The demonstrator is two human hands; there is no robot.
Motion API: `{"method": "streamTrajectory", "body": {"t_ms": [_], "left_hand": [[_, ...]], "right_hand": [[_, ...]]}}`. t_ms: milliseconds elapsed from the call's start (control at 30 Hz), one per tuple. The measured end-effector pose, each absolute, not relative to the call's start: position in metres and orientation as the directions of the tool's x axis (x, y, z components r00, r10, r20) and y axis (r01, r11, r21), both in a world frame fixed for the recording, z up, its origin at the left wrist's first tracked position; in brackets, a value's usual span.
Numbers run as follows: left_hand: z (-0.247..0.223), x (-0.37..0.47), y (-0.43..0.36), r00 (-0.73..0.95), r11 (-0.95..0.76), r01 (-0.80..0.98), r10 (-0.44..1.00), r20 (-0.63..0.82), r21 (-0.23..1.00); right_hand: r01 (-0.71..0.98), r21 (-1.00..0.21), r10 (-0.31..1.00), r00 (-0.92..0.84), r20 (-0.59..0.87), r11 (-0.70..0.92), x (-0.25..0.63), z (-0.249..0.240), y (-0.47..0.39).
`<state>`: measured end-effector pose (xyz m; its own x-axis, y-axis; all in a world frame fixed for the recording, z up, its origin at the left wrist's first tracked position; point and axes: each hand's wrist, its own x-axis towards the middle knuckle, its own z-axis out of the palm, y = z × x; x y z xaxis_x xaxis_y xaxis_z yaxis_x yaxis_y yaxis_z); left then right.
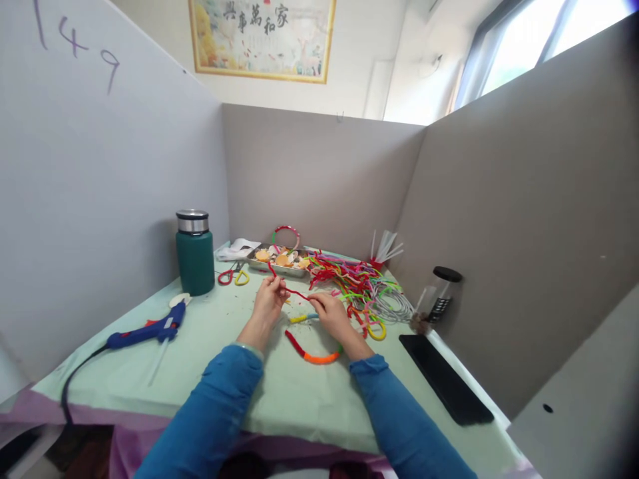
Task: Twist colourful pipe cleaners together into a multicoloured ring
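A red pipe cleaner (298, 293) stretches between my two hands above the table. My left hand (270, 301) pinches it near one end, and a short piece sticks up past the fingers. The fingers of my right hand (329, 311) close on its other end. Below them on the table lies a curved piece (319, 360) wrapped in dark red, orange and green, its right end partly behind my right wrist. A yellow and blue wrapped piece (299, 319) lies under my hands, partly hidden by the right one.
A blue glue gun (150, 332) with its cord and a green flask (194, 256) stand left. Scissors (233, 275) lie near a metal tray (284, 269) of cutouts. Behind right are a pile of pipe cleaners (349, 274), grey wire (392, 301), a clear bottle (439, 296) and a black slab (444, 379).
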<state>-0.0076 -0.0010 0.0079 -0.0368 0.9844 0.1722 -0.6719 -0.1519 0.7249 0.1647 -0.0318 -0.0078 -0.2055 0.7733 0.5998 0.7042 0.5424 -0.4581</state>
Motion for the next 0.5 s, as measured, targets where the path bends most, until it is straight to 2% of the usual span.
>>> {"method": "streamTrajectory", "body": {"t_ms": [167,333,400,500], "left_hand": [[0.009,-0.005,-0.008,-0.036,-0.121,-0.646,0.991,0.129,0.753],[0.002,0.014,-0.016,0.179,0.014,-0.32,0.983,0.046,0.947],[-0.002,0.018,-0.016,0.148,-0.002,-0.227,0.988,0.037,0.974],[-0.005,0.018,-0.014,0.108,0.002,-0.23,0.994,0.024,0.973]], "right_hand": [[0.758,-0.456,0.797,-0.138,0.588,0.467,0.159,-0.014,-0.032],[0.746,-0.393,0.7,-0.135,0.701,0.537,0.154,-0.016,-0.037],[0.734,-0.387,0.678,-0.134,0.723,0.557,0.154,-0.016,-0.037],[0.734,-0.393,0.671,-0.114,0.733,0.554,0.154,-0.017,-0.037]]}}
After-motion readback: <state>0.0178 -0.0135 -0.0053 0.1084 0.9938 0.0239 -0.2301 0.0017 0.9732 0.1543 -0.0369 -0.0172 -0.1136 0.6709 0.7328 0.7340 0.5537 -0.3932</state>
